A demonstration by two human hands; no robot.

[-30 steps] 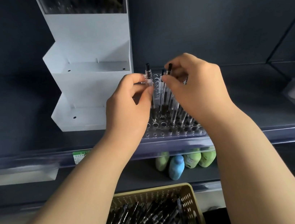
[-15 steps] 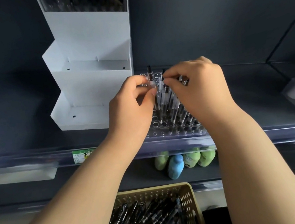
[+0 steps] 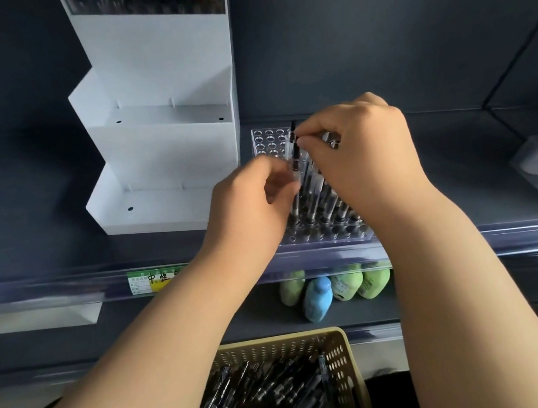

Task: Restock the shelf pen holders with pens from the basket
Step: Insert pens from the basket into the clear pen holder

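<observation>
Head view; down, close over shelf

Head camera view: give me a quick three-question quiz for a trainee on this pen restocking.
1. True or false: the basket holds pens.
2. Which hand pinches the top of the pen at the holder? A left, B right, C neither.
3. How many of the bottles on the lower shelf are blue?
Key: 1 true. 2 B, the right hand. 3 one.
</observation>
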